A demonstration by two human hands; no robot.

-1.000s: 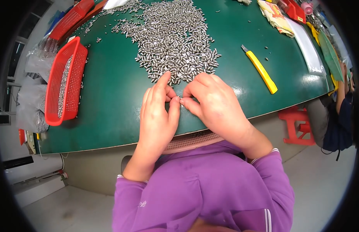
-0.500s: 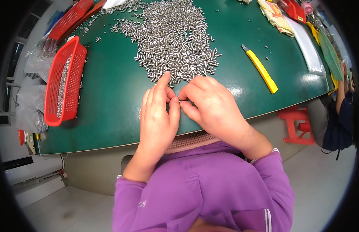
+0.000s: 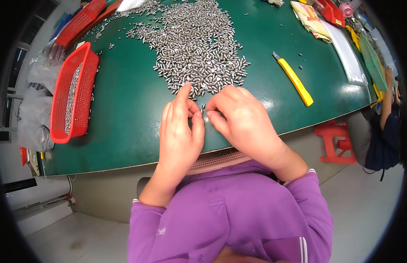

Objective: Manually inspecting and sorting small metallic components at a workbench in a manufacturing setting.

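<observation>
On the green desk (image 3: pixel 124 144), between the fingertips of the left hand (image 3: pixel 179 122) and the right hand (image 3: pixel 243 116), a small metal piece (image 3: pixel 203 106) is seen just short of the heap (image 3: pixel 197 48). Its long axis is directed roughly away from the body; which end leads cannot be told. Each grip is kept narrow, but whether anything is pinched cannot be told.

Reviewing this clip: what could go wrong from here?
A small metal piece shows between the fingertips of the left hand and the right hand; with so little to pinch, it might slip from the grip.

The pile of similar pieces lies just beyond the fingers, so a dropped one could be hard to pick out again.

The yellow utility knife lies right of the right hand, its blade apparently exposed; a careless reach could mean a cut.
</observation>
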